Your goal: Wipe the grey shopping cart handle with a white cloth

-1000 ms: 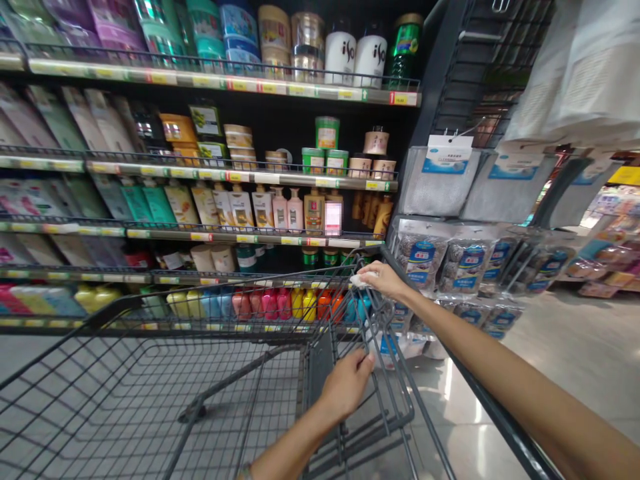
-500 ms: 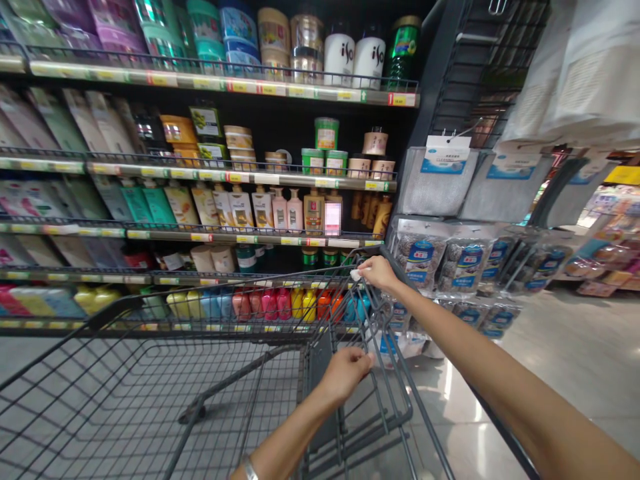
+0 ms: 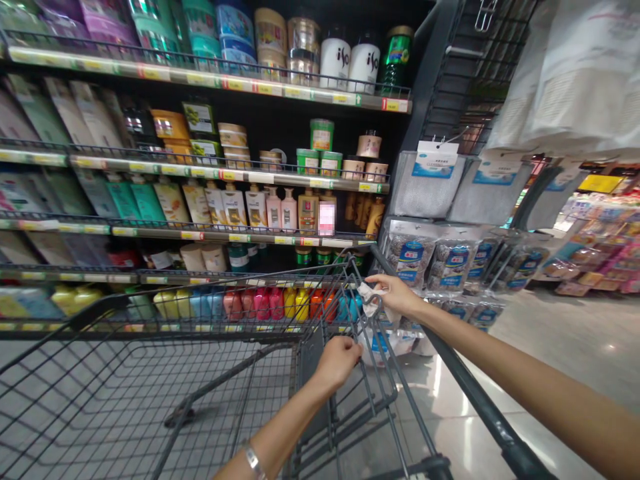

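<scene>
A dark wire shopping cart point(image 3: 150, 393) fills the lower half of the view. My left hand point(image 3: 337, 363) is closed around the wire flap of the cart's child seat point(image 3: 370, 400), near its upper edge. My right hand point(image 3: 395, 293) reaches further forward and pinches a crumpled white wipe point(image 3: 369, 297) against the cart's wire frame beside the handle bar point(image 3: 470, 393). A metal bracelet point(image 3: 254, 460) shows on my left wrist.
Store shelves point(image 3: 200, 173) with bottles, jars and tubs stand straight ahead beyond the cart. To the right a rack holds hanging grey cloths point(image 3: 425, 190) and bagged scouring pads point(image 3: 450, 260). Shiny floor point(image 3: 550, 347) opens to the right toward another display point(image 3: 600, 247).
My right hand with the white wipe has moved down and slightly right along the cart frame. My left hand has kept its grip on the seat flap. The view has shifted a little right.
</scene>
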A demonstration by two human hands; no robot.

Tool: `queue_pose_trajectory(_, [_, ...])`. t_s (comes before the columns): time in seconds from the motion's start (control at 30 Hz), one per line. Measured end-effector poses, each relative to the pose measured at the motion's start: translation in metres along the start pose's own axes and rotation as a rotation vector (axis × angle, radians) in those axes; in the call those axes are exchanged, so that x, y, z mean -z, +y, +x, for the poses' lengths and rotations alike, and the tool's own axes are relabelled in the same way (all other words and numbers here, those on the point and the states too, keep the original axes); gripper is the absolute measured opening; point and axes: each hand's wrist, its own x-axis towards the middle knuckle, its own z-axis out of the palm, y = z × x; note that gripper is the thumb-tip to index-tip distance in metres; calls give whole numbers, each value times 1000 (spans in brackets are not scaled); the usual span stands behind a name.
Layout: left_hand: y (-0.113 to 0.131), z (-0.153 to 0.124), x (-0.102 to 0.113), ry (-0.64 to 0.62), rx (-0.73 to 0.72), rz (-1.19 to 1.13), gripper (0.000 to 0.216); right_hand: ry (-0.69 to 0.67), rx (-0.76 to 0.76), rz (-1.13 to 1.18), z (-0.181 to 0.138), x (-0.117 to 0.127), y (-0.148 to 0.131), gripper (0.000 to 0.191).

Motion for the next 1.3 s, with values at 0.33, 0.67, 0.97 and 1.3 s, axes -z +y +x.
queue_pose_trajectory(0.33, [4,0,26,76,90,-73,20,-107,343,-618,-47,-11,-26,34])
queue_pose_trajectory(0.67, [11,-16,58,48,156,-172,33,-186,430,-916,-13,-22,-29,27])
queue_pose_trajectory(0.97, [3,-20,64,13,77,-37,47,-140,411,-1018,44,-34,-25,27])
queue_pose_trajectory(1.3, [-3,-22,63,99,14,289,47,-320,516,-1019,37,-39,-33,24])
